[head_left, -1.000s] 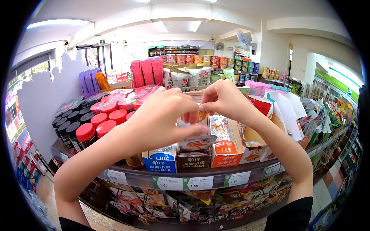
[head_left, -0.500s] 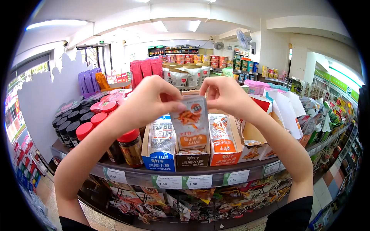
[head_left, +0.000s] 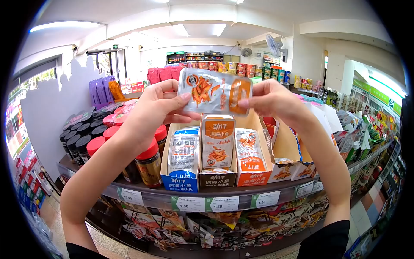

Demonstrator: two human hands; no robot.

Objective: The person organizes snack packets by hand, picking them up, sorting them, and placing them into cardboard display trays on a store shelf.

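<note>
- Packet (head_left: 215,91) was clamped at its ends by left hand (head_left: 163,103) and right hand (head_left: 276,101), apparently so print was kept visible
- Open boxes (head_left: 217,180) were lined up, presumably for access

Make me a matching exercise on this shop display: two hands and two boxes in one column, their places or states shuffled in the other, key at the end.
1. Left hand
2. Right hand
3. Blue-fronted box
4. Dark brown-fronted box

A. Standing next to a red-lidded jar
B. At the orange end of the raised packet
C. Directly left of the orange-fronted box
D. At the packet's other end, away from the orange

Pairs: 1-D, 2-B, 3-A, 4-C
</note>
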